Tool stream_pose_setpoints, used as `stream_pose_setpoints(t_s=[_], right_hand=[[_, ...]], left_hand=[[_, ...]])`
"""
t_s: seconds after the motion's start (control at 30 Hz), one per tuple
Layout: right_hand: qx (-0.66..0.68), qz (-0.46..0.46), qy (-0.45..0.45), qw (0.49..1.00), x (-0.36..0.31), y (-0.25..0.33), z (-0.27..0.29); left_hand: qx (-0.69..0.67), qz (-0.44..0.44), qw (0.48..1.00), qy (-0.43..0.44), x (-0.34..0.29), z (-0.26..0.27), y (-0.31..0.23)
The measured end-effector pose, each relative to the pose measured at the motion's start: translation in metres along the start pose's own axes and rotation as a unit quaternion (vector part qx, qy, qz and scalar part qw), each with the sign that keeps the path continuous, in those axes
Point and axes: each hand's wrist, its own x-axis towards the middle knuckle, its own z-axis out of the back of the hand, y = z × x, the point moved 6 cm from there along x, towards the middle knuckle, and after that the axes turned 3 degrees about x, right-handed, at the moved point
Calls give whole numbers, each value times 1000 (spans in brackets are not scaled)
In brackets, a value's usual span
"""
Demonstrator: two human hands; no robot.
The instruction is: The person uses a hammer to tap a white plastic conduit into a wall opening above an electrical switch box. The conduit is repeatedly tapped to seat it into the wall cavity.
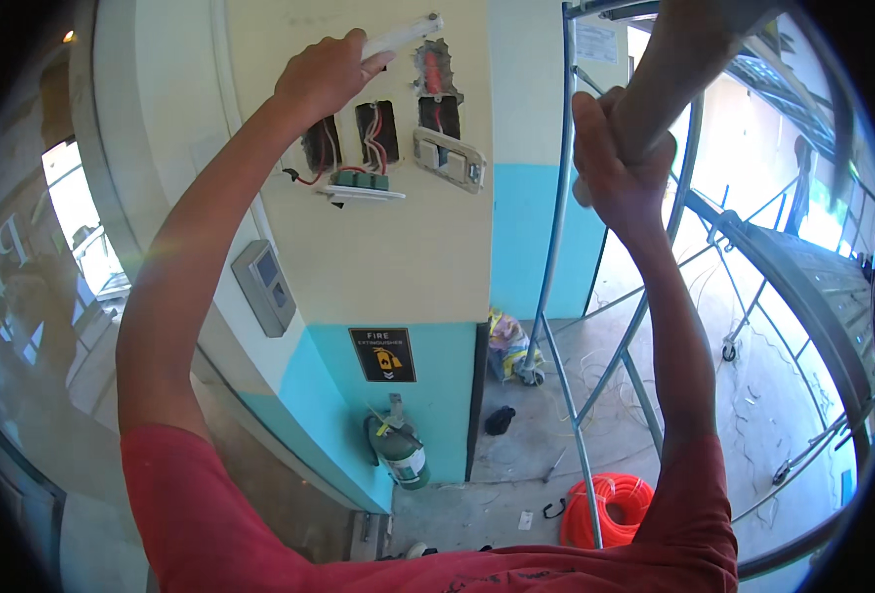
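Note:
My left hand (324, 74) is raised against a cream wall and grips a short white conduit piece (405, 36) that points toward an open wall box with red wires (435, 79). Below it two more open boxes (353, 138) show loose wires, and a white switch plate (363, 191) hangs from them. A second white switch plate (449, 158) sits tilted under the right box. My right hand (617, 163) is wrapped around a thick grey pipe (674, 74) that slants up to the right.
Grey metal scaffold tubes (556, 247) stand on the right on wheels. On the floor below lie an orange conduit coil (610, 506) and a green fire extinguisher (400, 450). A grey wall device (264, 287) and glass panels are on the left.

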Motion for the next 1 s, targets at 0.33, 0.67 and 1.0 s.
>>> stream_pose_setpoints(t_s=[0.33, 0.67, 1.0], right_hand=[[-188, -182, 156, 952, 5, -45, -32], [-165, -244, 157, 943, 17, -94, -30], [85, 138, -23, 986, 23, 35, -1]], left_hand=[[21, -35, 998, -43, -1, -1, 3], [-20, -28, 999, -11, -4, -6, -9], [-10, -30, 999, -19, -4, -4, 2]])
